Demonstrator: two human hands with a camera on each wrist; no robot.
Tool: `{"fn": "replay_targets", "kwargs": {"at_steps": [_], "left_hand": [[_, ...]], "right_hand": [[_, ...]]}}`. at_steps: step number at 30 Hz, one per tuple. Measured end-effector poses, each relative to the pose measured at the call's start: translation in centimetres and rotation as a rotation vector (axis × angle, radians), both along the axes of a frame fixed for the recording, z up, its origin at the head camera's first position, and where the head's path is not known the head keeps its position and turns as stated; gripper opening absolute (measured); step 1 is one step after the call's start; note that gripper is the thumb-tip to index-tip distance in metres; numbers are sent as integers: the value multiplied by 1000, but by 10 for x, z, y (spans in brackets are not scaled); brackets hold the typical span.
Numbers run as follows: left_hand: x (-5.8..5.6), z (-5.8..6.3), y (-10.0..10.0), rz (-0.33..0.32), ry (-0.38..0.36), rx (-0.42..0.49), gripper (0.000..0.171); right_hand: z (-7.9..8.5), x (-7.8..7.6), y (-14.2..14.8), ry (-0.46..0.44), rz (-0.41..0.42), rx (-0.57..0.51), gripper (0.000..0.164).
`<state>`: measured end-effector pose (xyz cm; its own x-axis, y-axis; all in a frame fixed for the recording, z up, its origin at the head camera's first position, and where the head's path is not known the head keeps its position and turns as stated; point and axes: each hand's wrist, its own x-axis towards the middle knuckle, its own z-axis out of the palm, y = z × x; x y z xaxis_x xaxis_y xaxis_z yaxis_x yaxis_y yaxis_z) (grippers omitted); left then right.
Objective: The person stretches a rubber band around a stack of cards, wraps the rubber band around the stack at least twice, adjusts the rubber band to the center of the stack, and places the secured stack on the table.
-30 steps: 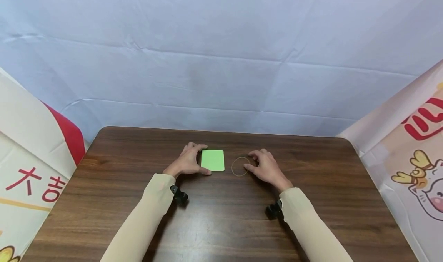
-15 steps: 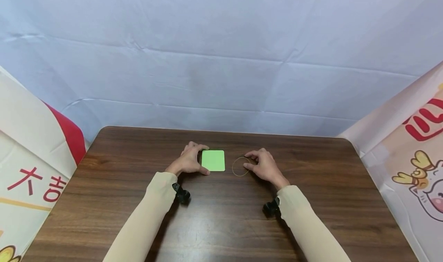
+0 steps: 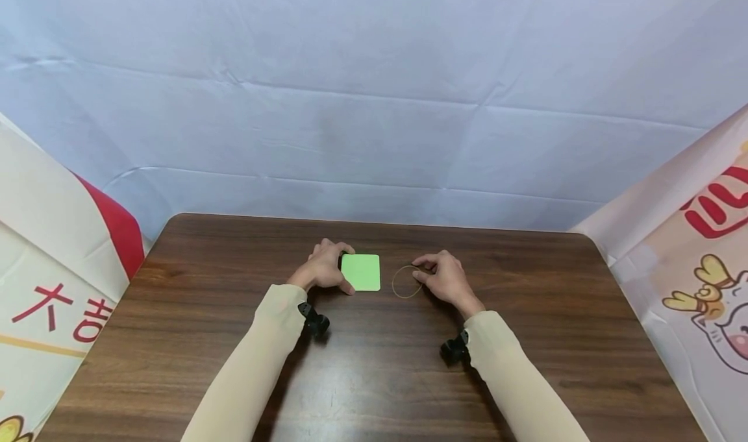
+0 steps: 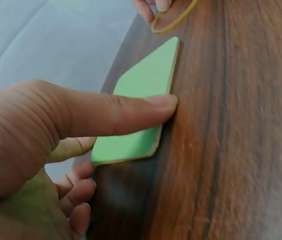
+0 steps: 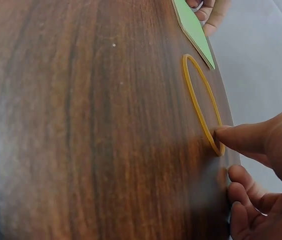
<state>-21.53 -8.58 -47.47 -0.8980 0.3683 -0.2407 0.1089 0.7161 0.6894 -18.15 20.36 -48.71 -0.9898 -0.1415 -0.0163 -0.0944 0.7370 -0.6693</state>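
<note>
A thin light-green square board with rounded corners and a tan edge lies on the brown table. My left hand spans its left side, thumb at the near edge and forefinger at the far edge. From the left wrist, the thumb crosses over the board; the forefinger's tip is hidden behind it. Just right of the board lies a round yellow rubber band, flat and unstretched. My right hand is at its right side. There the thumb tip touches the band, and the forefinger is partly hidden.
The dark wood-grain table extends towards me and to both sides. Behind its far edge hangs a pale creased cloth. Printed cloths with red lettering flank the table, left and right. Both wrists carry small black cameras.
My left wrist has shifted rightwards and the left thumb and forefinger have closed slightly around the board. My right hand has moved slightly left over the rubber band. Board and band look nearly unmoved.
</note>
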Motion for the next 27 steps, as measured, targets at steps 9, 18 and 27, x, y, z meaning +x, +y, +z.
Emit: {"fn": "replay_targets", "kwargs": {"at_steps": [9,18,27], "left_hand": [[-2,3,4,10,-4,-16,84],[2,-5,0,28,-4,101,81],[5,-10,-5,31,-1,218,78]], "right_hand": [[-2,-1,0,-7,-13,-18,17],[-1,-3,-1,-14,-51,-35,12],[-2,-7,-3,-12,-81,-48,5]]}}
